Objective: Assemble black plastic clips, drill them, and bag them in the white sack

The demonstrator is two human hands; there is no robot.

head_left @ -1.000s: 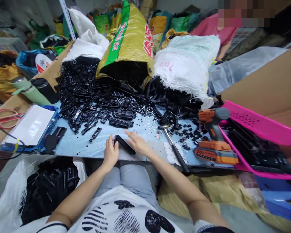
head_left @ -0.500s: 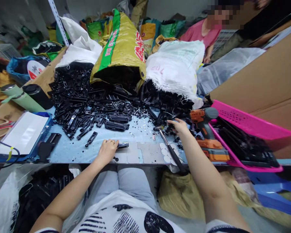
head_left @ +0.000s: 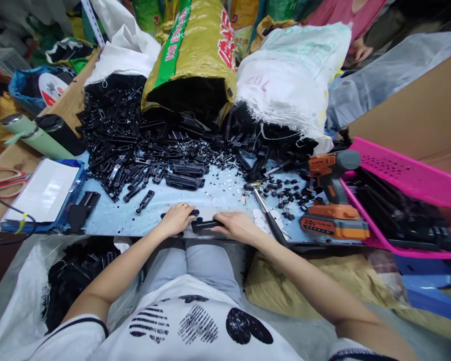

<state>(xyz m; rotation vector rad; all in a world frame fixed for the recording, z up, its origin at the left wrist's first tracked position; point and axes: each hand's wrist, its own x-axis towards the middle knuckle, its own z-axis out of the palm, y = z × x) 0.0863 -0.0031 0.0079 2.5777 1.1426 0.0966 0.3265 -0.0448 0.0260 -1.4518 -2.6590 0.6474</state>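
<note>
Fingers (head_left: pixel 221 218) of the right hand (head_left: pixel 242 226) clamped on the right end of a slim black plastic piece with a hooked left end (head_left: pixel 206 225), at the front edge of the pale-blue-covered bench (head_left: pixel 115 219). Left hand (head_left: pixel 176 219) just beside it, palm down, fingers over a long black plastic part (head_left: pixel 195 213) that sticks out both sides; cannot tell whether they grip it. Beyond the hands: small black link-shaped piece (head_left: pixel 145 201) lying apart, big heap of black plastic parts (head_left: pixel 110 140), scattered silver screws (head_left: pixel 225 159). Right of the right hand: black-handled metal hammer (head_left: pixel 274 225), handle end at the bench edge, then orange-and-grey cordless drill (head_left: pixel 328 195) upright on its battery, next to a bright pink perforated plastic basket (head_left: pixel 406 168) holding black parts. Open yellow-and-green sack (head_left: pixel 199 55) behind the heap, mouth facing the hands. Another person's hand (head_left: pixel 358 51) at upper right.
</note>
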